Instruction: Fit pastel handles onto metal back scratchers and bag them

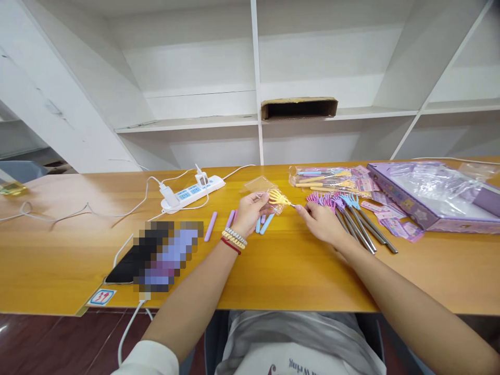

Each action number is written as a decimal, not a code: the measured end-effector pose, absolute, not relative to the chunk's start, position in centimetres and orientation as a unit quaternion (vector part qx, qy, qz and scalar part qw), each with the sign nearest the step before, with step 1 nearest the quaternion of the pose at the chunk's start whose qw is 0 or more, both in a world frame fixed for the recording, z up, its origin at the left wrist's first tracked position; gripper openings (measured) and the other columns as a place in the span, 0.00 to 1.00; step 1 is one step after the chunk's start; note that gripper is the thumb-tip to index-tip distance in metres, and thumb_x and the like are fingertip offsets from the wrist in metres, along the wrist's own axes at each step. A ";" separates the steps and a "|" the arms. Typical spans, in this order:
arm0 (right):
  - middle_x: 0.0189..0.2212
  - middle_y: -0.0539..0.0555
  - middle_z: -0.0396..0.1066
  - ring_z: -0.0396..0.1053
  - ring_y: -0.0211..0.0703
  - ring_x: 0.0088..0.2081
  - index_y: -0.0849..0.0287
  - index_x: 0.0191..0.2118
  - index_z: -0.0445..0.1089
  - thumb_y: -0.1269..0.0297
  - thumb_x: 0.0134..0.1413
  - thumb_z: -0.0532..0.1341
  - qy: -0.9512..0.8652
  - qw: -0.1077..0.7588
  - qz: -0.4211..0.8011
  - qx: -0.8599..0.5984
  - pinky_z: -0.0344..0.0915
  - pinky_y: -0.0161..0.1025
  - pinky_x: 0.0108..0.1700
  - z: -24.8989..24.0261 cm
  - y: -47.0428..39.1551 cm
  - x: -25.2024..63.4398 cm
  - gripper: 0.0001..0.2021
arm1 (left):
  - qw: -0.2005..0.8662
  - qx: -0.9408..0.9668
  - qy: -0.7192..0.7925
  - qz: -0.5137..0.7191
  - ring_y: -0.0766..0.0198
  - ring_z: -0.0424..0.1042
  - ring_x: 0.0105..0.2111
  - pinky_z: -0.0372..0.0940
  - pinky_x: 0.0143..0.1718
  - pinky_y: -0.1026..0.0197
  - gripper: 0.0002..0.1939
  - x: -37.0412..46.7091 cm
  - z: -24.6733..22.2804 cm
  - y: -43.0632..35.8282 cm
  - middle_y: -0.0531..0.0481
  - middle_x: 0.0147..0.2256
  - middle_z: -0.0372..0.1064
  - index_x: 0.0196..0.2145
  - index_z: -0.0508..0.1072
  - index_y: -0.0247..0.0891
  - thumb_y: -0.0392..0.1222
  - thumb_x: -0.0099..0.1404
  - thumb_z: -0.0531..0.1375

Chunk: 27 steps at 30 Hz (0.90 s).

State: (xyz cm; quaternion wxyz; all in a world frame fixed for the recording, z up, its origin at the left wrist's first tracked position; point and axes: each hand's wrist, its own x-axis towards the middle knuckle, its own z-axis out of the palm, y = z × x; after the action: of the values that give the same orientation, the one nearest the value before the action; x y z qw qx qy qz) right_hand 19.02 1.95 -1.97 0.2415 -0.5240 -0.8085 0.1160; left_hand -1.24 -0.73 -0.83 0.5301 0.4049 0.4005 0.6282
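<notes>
Between my hands is a yellow hand-shaped scratcher head (278, 197), partly in a clear plastic sleeve (260, 184). My left hand (250, 209) is closed on the sleeve at the head's left side. My right hand (317, 219) pinches the thin metal stem at the head's right end. Purple and blue tubes (211, 226) lie on the table near my left hand, some partly hidden behind it. Just right of my right hand lie pink, purple and blue scratcher heads (350, 201) with metal rods (363, 229).
Packaged scratchers (326, 178) and cards (398, 221) lie at the back right, beside a purple box (433, 208) holding clear plastic. A power strip (193, 194) with cables and a phone (133, 260) are on the left. Shelves with a cardboard box (299, 108) stand behind the table (273, 276).
</notes>
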 end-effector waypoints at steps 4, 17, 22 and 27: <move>0.21 0.51 0.66 0.60 0.38 0.23 0.58 0.25 0.59 0.42 0.58 0.45 -0.807 0.289 0.140 -0.497 0.49 0.34 0.28 -2.2 2.2 19.0 0.24 | 0.564 0.380 0.361 0.638 0.64 0.75 0.28 0.70 0.29 0.64 0.11 -1.4 -0.6 -0.7 0.45 0.30 0.74 0.34 0.70 0.31 0.43 0.59 0.62; 0.18 0.48 0.62 0.56 0.34 0.21 0.60 0.25 0.62 0.43 0.56 0.50 -0.794 0.355 0.164 -0.466 0.49 0.33 0.26 -2.1 2.2 19.3 0.23 | 0.615 0.292 0.315 0.662 0.60 0.75 0.32 0.71 0.33 0.57 0.17 -2.2 0.1 -0.8 0.42 0.33 0.75 0.32 0.74 0.30 0.46 0.65 0.51; 0.17 0.47 0.60 0.55 0.34 0.21 0.59 0.24 0.61 0.43 0.55 0.51 -0.790 0.370 0.161 -0.462 0.48 0.33 0.25 -2.2 2.5 19.4 0.23 | 0.613 0.283 0.302 0.673 0.59 0.75 0.34 0.71 0.36 0.55 0.16 -2.4 0.2 -0.8 0.41 0.36 0.75 0.32 0.75 0.31 0.45 0.64 0.52; 0.18 0.47 0.61 0.56 0.34 0.21 0.59 0.24 0.62 0.44 0.55 0.52 -0.795 0.366 0.152 -0.460 0.49 0.33 0.26 -2.2 2.4 19.4 0.22 | 0.605 0.298 0.325 0.662 0.62 0.75 0.30 0.71 0.32 0.59 0.14 -2.0 0.2 -0.8 0.43 0.32 0.75 0.33 0.74 0.30 0.45 0.63 0.55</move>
State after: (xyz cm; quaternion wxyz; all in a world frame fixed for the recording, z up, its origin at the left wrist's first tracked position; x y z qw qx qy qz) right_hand 19.38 2.42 -2.18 0.3657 -0.4595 -0.7949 0.1525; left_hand -2.04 -0.77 0.16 0.6054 0.2985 0.3248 0.6625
